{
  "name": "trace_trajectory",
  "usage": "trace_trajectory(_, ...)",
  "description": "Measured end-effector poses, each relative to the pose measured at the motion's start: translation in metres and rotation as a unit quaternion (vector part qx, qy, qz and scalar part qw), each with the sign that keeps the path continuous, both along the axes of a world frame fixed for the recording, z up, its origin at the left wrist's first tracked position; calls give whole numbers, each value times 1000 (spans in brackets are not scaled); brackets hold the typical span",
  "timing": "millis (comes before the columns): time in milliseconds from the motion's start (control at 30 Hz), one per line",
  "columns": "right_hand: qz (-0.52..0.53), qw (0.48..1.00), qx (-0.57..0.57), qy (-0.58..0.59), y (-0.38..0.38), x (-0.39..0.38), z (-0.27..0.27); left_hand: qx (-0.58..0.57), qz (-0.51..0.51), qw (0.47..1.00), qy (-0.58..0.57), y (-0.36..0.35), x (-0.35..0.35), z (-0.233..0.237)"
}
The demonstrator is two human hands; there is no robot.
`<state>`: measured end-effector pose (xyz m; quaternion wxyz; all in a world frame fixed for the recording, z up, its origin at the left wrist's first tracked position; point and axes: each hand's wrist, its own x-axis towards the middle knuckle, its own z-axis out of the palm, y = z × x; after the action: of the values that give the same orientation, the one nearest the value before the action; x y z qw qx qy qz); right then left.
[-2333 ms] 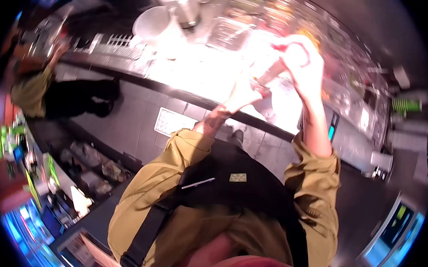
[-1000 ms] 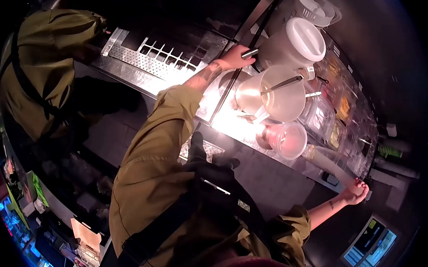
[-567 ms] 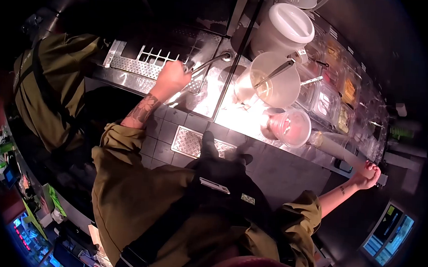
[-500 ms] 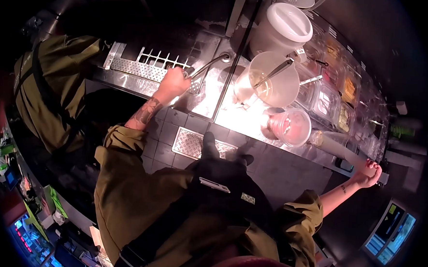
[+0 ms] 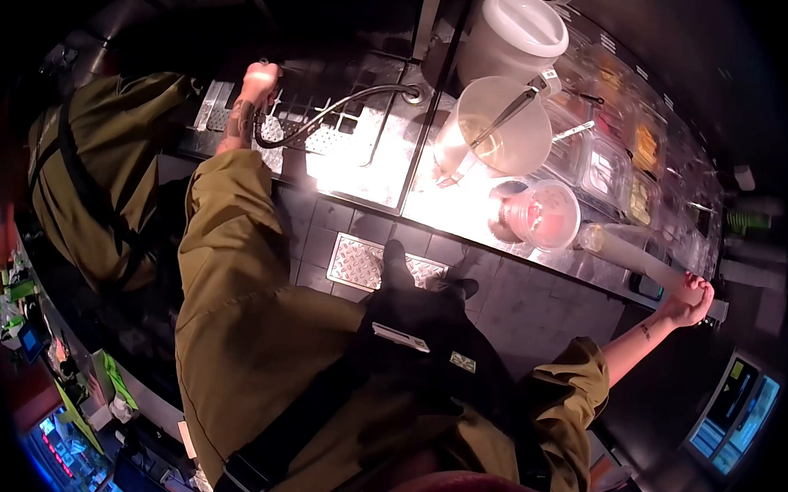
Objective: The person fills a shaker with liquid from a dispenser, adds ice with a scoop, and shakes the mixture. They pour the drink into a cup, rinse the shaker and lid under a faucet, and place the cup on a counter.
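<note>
My left hand point(image 5: 260, 80) is closed on the end of a thin flexible hose point(image 5: 335, 99). The hose runs in a loop from a round fitting in the steel counter, over the slotted drain grate point(image 5: 333, 134). What the hose end looks like is mostly hidden by my fingers. On the far right, my right hand point(image 5: 687, 302) is wrapped around the end of a long translucent cylinder point(image 5: 634, 257), which lies along the counter's front edge. Close to its other end stands a clear cup point(image 5: 547, 217) with something pinkish in it.
A translucent pitcher point(image 5: 492, 126) with tongs point(image 5: 508, 118) stands behind the cup, near a white lidded container point(image 5: 523, 26). Several clear food tubs point(image 5: 605, 172) line the back right. At left is another person point(image 5: 103, 177). A metal plate point(image 5: 357, 262) lies on the floor.
My left hand has moved left and up across the grate, drawing the hose out into a longer loop. My right hand stays on the cylinder.
</note>
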<state>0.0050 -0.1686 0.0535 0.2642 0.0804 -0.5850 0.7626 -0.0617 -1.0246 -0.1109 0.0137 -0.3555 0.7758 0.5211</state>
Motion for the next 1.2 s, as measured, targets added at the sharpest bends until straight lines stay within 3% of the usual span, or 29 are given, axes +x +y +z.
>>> trace_trajectory(67,9,1000,-2,4,9,1,-3,86,-57,993,52,17,3,5)
trace_trajectory(167,27,999,-19,-5,10,5,-5,-64,115,986,107,-6,-1,-10)
trace_trajectory(233,-6,1000,-17,-3,7,2,-5,-124,92,988,-23,-9,-6,-2)
trace_trajectory(300,-13,1000,-13,-4,5,6,-2,-120,10,991,-52,2,-12,-5)
trace_trajectory(367,-2,1000,-11,-11,4,8,-2,-117,6,993,-33,-22,-28,-46)
trace_trajectory(433,-6,1000,-10,-8,7,7,-4,59,38,998,-6,18,-23,-13)
trace_trajectory(567,-26,1000,11,4,7,6,-5,60,-168,984,-7,83,-12,8)
trace_trajectory(633,-3,1000,3,3,11,3,-6,55,-199,979,-4,96,-12,2)
trace_trajectory(867,-27,1000,11,3,9,-9,-10,28,-92,994,60,85,-14,-4)
trace_trajectory(933,-8,1000,-28,-3,10,-12,-11,35,-112,983,140,70,-9,7)
trace_trajectory(967,-10,1000,7,4,8,-15,-10,3,-97,978,182,80,1,28)
trace_trajectory(1000,-63,998,24,-3,-6,-15,-5,-28,-102,975,195,64,2,20)
trace_trajectory(1033,-117,992,40,-13,-20,-15,0,-132,-138,968,165,49,5,26)
trace_trajectory(1067,-148,984,102,-1,-29,-16,3,-243,-125,953,131,81,26,79)
trace_trajectory(1100,-146,985,88,-3,-42,-14,7,-317,-95,921,206,101,43,98)
trace_trajectory(1167,-153,983,102,2,-59,-11,15,-136,-97,910,380,157,69,141)
trace_trajectory(1200,-113,992,54,9,-55,-13,13,-170,-125,883,420,201,91,170)
